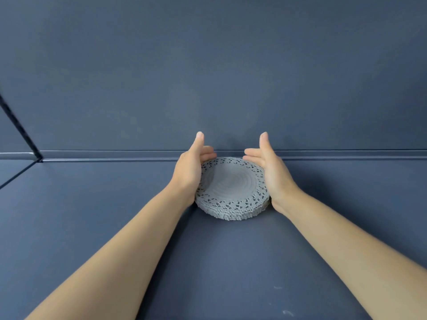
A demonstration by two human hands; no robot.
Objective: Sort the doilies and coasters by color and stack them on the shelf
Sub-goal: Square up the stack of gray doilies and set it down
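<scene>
I am squaring the doilies (232, 188) evenly between left hand (188, 172) and right hand (273, 174), fingers loose, gripping nothing; sparing the lace rim.

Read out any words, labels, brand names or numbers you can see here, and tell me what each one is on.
There is no text to read in this view.
The stack of grey doilies shows only a lace pattern.
The dark blue shelf and the back wall are plain, and the pale specks on the shelf are not letters.
The left hand and right hand carry no writing.
</scene>
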